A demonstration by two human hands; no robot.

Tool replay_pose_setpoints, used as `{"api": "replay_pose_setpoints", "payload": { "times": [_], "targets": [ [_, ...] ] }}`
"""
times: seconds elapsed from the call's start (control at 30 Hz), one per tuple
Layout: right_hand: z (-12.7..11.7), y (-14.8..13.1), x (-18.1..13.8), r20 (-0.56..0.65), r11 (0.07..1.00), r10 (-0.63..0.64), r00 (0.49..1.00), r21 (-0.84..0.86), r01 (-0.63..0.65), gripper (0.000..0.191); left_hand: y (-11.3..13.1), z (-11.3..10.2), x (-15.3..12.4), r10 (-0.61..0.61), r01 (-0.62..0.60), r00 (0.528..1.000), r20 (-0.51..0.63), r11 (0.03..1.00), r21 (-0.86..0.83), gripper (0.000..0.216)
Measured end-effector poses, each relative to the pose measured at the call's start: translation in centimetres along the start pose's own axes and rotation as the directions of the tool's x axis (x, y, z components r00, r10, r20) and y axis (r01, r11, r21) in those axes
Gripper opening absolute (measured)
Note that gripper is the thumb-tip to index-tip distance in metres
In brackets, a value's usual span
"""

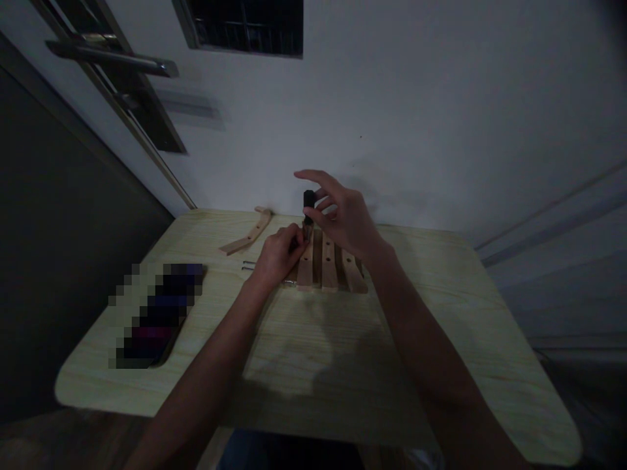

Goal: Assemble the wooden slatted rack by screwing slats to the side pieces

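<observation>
My right hand (pixel 343 212) grips the black handle of a screwdriver (pixel 309 199) between thumb and fingers, with the index finger stretched out above it. The screwdriver stands upright, its lower end over the leftmost of several pale wooden pieces (pixel 330 261) with holes, lying side by side. My left hand (pixel 281 253) is closed in a pinch at the screwdriver's lower end, against that leftmost piece. What its fingertips hold is hidden. Two thin dark screws (pixel 248 265) lie left of my left hand.
A loose bent wooden piece (pixel 249 235) with holes lies at the back left of the table (pixel 313 365). A phone (pixel 161 320) with a blurred-out screen lies on the left. The white wall (pixel 441 117) rises behind the table, with a door handle (pixel 112 59) at upper left.
</observation>
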State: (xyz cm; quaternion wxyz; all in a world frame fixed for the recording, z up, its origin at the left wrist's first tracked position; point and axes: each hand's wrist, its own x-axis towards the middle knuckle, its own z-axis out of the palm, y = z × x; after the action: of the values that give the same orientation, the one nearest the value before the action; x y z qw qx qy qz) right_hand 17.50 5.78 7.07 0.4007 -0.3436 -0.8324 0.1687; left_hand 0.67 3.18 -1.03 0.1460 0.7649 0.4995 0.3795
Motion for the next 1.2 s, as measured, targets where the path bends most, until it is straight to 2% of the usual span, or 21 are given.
{"api": "replay_pose_setpoints", "payload": {
  "times": [0.17,0.4,0.63,0.8,1.03,1.2],
  "targets": [
    [0.18,0.09,0.08,-0.007,1.0,0.026,1.0,-0.005,-0.026,0.026,0.21,-0.08,0.01,-0.023,0.023,1.0,-0.004,1.0,0.015,0.014],
    [0.08,-0.05,-0.02,-0.019,0.997,0.033,0.999,0.064,-0.032,0.037,0.06,-0.01,-0.02,0.006,-0.005,1.0,-0.015,1.0,0.007,0.014],
    [-0.09,-0.15,0.13,-0.028,0.998,0.063,0.998,0.002,-0.063,0.032,-0.08,0.04,-0.04,0.011,-0.011,1.0,-0.015,1.0,0.013,0.014],
    [-0.07,0.21,0.13,0.0,0.997,0.014,1.0,-0.075,-0.014,0.032,0.07,-0.06,-0.02,-0.007,0.007,1.0,-0.001,1.0,0.03,0.014],
    [-0.02,0.58,-0.08,0.002,1.0,-0.008,1.0,0.003,0.008,0.037,0.01,0.01,0.03,-0.006,0.006,1.0,-0.011,1.0,0.024,0.014],
    [-0.17,0.41,0.0,0.013,1.0,0.0,1.0,0.007,0.0,0.032,0.08,-0.07,0.05,-0.012,0.012,1.0,0.001,1.0,0.025,0.014]
  ]
}}
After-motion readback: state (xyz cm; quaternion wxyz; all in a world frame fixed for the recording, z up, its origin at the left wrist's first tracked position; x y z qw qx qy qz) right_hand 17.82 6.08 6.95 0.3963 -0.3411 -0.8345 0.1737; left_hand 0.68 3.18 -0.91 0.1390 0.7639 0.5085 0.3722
